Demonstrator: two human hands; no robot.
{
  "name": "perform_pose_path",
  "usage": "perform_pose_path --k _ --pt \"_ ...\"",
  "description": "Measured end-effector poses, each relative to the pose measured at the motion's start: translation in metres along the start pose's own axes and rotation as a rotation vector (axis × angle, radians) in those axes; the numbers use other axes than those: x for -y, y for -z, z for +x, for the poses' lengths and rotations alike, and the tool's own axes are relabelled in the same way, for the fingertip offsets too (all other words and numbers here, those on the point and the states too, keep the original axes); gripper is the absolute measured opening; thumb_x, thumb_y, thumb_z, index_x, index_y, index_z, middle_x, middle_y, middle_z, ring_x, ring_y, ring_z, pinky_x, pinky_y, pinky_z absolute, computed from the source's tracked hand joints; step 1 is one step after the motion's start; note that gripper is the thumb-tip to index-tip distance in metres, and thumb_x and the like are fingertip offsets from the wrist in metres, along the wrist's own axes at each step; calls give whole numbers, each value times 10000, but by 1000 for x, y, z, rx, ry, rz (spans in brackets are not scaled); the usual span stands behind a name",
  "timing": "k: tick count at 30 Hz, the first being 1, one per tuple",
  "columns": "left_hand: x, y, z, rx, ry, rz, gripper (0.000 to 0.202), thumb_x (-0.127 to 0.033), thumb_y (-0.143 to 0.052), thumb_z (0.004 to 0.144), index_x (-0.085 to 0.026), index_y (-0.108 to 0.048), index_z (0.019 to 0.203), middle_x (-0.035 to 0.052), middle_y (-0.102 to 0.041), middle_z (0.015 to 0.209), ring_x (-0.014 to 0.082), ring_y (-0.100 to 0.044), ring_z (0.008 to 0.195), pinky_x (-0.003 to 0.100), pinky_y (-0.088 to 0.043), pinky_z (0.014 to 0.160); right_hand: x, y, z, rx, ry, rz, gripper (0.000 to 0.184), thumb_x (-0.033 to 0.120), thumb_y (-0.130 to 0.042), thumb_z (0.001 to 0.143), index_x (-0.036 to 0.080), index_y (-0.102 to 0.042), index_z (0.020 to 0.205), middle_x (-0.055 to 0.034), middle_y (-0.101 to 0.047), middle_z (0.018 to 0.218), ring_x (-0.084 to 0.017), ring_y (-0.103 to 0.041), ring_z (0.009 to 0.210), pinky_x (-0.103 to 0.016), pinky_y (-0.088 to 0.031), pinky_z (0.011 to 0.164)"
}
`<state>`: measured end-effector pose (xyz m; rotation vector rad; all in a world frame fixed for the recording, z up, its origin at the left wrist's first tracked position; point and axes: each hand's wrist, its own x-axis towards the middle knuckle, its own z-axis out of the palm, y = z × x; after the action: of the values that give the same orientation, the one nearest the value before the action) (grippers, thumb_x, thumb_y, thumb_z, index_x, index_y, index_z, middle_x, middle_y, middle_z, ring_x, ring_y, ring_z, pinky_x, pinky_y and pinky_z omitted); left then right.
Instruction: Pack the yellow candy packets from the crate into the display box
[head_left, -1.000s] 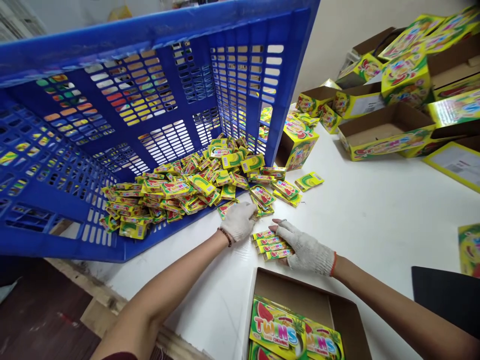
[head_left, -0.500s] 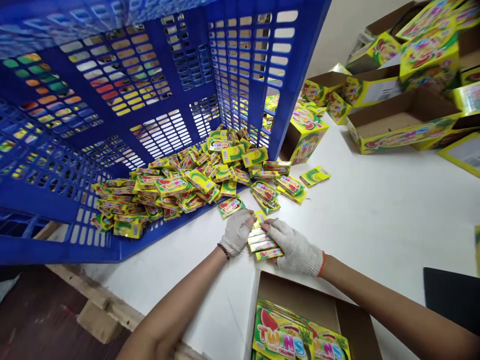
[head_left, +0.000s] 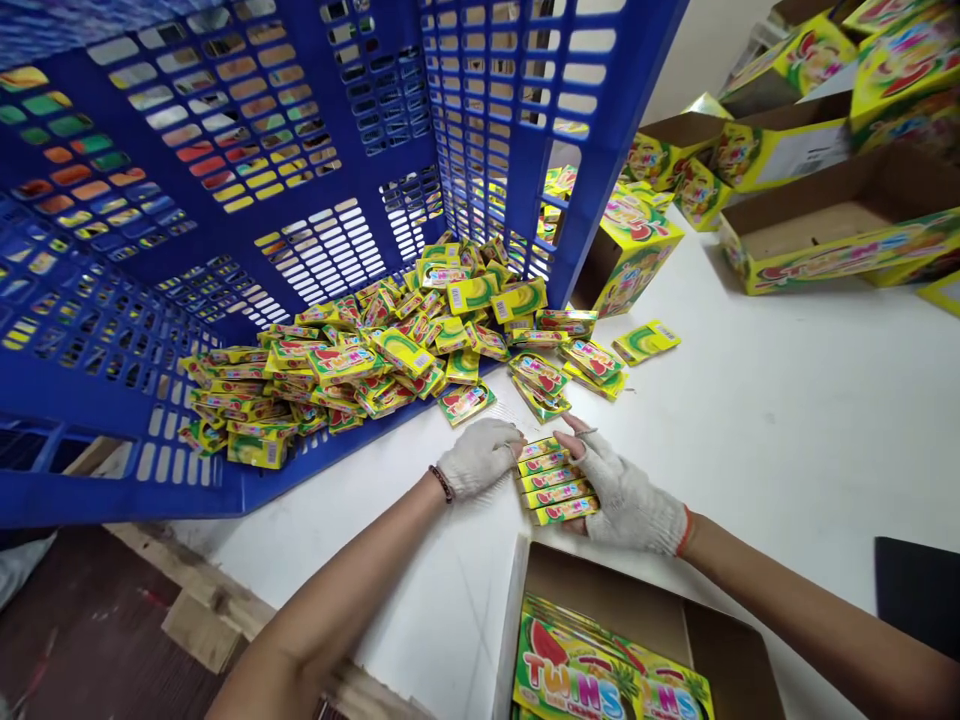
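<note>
Yellow flat sweet packets (head_left: pixel 556 480) lie edge to edge in a short row on the white surface (head_left: pixel 750 420), just beyond the open brown cardboard box (head_left: pixel 600 585). At left, the blue slatted plastic crate (head_left: pixel 225 200), tipped on its side, spills a loose heap of like packets (head_left: pixel 360 365). Left hand (head_left: pixel 480 458), gloved, was at the heap's edge a second ago; it is now curled, fingertips pinching the row's far packet. Right hand (head_left: pixel 626 492), gloved, lies spread flat along the row's right side. The row appears one packet longer and is squared between both hands.
</note>
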<state>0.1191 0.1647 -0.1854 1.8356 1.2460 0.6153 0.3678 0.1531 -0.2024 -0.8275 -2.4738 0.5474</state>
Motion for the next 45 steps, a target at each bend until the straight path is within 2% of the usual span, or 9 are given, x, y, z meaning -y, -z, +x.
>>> perform_pose_path --k 4,9,14,23,28,31,35,42,45 --pt "-16 -35 -2 -216 101 -168 447 -297 -209 1028 -142 -616 1130 112 -700 1107 200 -643 1013 321 -511 919 2 -7 14 25 -9 120 1151 458 -768 727 275 -35 1594 -193 -283 1561 -414 -251 1482 -578 -369 1137" --pt "-17 -61 2 -453 130 -378 354 -403 -307 1024 -177 -578 1018 93 -672 1040 187 -625 964 304 -504 899 6 -8 28 41 97 67 1108 438 -750 715 169 -127 1592 -234 -391 1461 -405 -374 1384 -575 -378 1116" --pt "-9 -58 -6 -542 181 -337 312 -450 -374 989 -189 -538 1042 86 -635 1048 215 -609 1012 368 -479 951 8 -6 24 170 40 -36 926 367 -705 734 98 -316 1531 -262 -439 1384 -438 -378 1366 -591 -426 1053" --pt "-11 -67 -20 -468 28 -193 654 -636 -378 932 -109 -480 1306 190 -594 1242 300 -595 1179 478 -456 1057 12 -6 13 55 94 -30 985 435 -736 712 118 -281 1527 -216 -484 1273 -401 -465 1241 -561 -489 966" --pt "-48 -33 -50 -567 -96 14 473 -538 -421 967 -154 -546 1214 164 -572 1259 286 -549 1229 483 -448 1060 16 -2 17 39 79 -30 800 380 -696 738 87 -413 1426 -193 -537 1158 -328 -534 1036 -495 -519 857" --pt "-100 -12 -83 -257 -257 66 302 -367 -409 1008 -200 -595 839 53 -639 916 179 -636 900 328 -535 822 19 -4 18 24 28 -10 777 393 -689 750 86 -429 1414 -190 -544 1144 -319 -533 1014 -493 -504 851" --pt "-159 -21 -99 484 -11 408 432 -597 -508 913 -185 -624 853 69 -652 864 222 -640 769 348 -541 688 21 -6 19 24 -7 -5 773 383 -676 730 83 -448 1405 -187 -552 1145 -321 -526 1033 -500 -491 880" --pt "-159 -50 -68 902 347 597 802 -887 -565 594 -188 -683 968 133 -725 894 353 -703 812 442 -571 688 22 -12 17 -9 -57 19 758 380 -668 710 43 -495 1366 -213 -557 1156 -328 -528 1042 -516 -498 883" --pt "-157 -55 -76 891 337 642 789 -901 -495 639 -198 -693 936 135 -734 885 365 -709 811 447 -568 677 23 -16 20 -22 -86 57 791 356 -721 657 34 -515 1349 -226 -561 1174 -342 -541 1059 -542 -498 904"
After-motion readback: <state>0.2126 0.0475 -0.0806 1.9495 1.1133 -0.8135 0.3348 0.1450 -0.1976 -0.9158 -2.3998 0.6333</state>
